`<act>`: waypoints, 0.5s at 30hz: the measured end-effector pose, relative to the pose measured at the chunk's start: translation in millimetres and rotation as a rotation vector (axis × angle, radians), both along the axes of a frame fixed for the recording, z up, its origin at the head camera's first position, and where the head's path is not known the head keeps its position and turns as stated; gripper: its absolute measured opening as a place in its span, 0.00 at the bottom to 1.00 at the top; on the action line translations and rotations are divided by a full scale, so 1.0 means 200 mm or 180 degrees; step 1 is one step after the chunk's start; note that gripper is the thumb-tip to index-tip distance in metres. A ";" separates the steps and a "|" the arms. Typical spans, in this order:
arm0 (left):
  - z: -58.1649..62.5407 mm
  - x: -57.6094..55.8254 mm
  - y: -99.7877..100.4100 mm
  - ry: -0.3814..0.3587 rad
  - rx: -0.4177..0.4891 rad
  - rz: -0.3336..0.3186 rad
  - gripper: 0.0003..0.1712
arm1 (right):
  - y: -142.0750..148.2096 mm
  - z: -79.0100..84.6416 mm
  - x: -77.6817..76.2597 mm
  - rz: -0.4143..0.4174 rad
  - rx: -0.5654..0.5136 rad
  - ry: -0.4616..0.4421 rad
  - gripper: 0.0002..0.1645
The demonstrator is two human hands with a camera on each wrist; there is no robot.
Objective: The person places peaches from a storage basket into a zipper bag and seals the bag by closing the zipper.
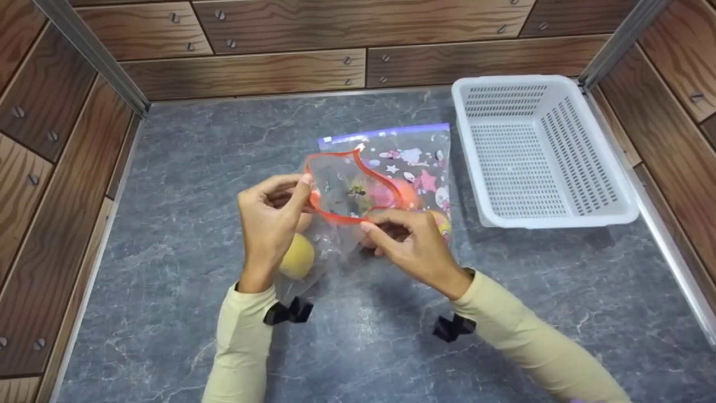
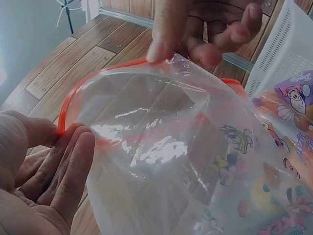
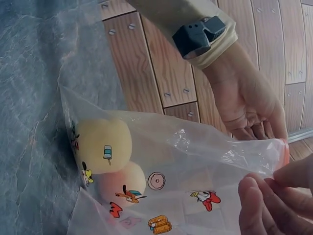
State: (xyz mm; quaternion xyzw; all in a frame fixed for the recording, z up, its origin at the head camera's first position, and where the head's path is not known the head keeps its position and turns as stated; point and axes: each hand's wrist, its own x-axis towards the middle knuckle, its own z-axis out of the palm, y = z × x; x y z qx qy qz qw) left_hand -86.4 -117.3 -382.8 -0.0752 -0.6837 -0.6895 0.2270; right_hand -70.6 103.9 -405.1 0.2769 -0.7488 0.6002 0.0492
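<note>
A clear cartoon-printed zip bag (image 1: 330, 179) with an orange rim is held up between both hands, its mouth spread wide. My left hand (image 1: 271, 215) pinches the rim on the left side between thumb and fingers. The near right part of the rim is pinched by my right hand (image 1: 414, 246). Low in the bag, a yellow round fruit (image 3: 105, 144) and a pinkish one (image 3: 122, 183) show through the plastic. Behind it lies a second printed bag (image 1: 430, 151) with a purple zip strip, holding pink and orange round things, partly hidden by the first bag and my right hand.
A white perforated plastic basket (image 1: 537, 168) stands at the back right, close beside the purple-zip bag. Wood-patterned panels (image 1: 279, 73) wall in the grey marbled table (image 1: 184, 168) at the back and both sides.
</note>
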 end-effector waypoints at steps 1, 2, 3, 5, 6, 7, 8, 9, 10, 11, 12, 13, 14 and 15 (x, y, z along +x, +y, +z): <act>0.00 0.00 0.00 -0.0004 0.0014 0.0003 0.05 | 0.00 0.00 0.00 -0.0007 -0.0011 0.0018 0.05; 0.00 0.01 0.00 -0.0007 0.0025 0.0004 0.05 | 0.00 0.00 0.00 -0.0016 -0.0015 0.0032 0.05; 0.01 0.01 0.00 -0.0014 0.0037 0.0004 0.06 | 0.01 0.00 0.00 -0.0030 -0.0009 0.0050 0.05; 0.02 0.02 -0.01 -0.0017 0.0056 0.0021 0.06 | 0.01 0.00 -0.01 -0.0031 -0.0005 0.0113 0.05; 0.02 0.02 -0.01 -0.0013 0.0070 0.0026 0.06 | 0.02 0.00 -0.01 -0.0035 -0.0001 0.0131 0.05; 0.03 0.02 -0.01 -0.0008 0.0077 0.0029 0.06 | 0.03 0.00 -0.02 -0.0037 0.0011 0.0139 0.05; 0.03 0.03 -0.01 -0.0006 0.0088 0.0028 0.06 | 0.03 0.01 -0.02 -0.0032 0.0018 0.0149 0.05; 0.03 0.03 -0.01 0.0002 0.0097 0.0022 0.06 | 0.04 0.01 -0.03 -0.0020 0.0018 0.0158 0.05; 0.04 0.03 -0.01 0.0014 0.0099 0.0018 0.06 | 0.05 0.02 -0.03 -0.0006 0.0021 0.0164 0.05; 0.04 0.04 -0.01 0.0034 0.0106 0.0001 0.06 | 0.06 0.03 -0.04 0.0003 0.0027 0.0180 0.05; 0.05 0.04 -0.01 0.0058 0.0115 -0.0017 0.06 | 0.07 0.04 -0.04 0.0001 0.0033 0.0202 0.05; 0.05 0.04 0.00 0.0072 0.0130 -0.0031 0.07 | 0.07 0.04 -0.05 -0.0001 0.0047 0.0241 0.05; 0.06 0.05 0.00 0.0088 0.0148 -0.0047 0.07 | 0.08 0.05 -0.05 -0.0012 0.0070 0.0300 0.05; 0.06 0.05 0.00 0.0106 0.0157 -0.0059 0.07 | 0.09 0.06 -0.05 -0.0023 0.0088 0.0367 0.05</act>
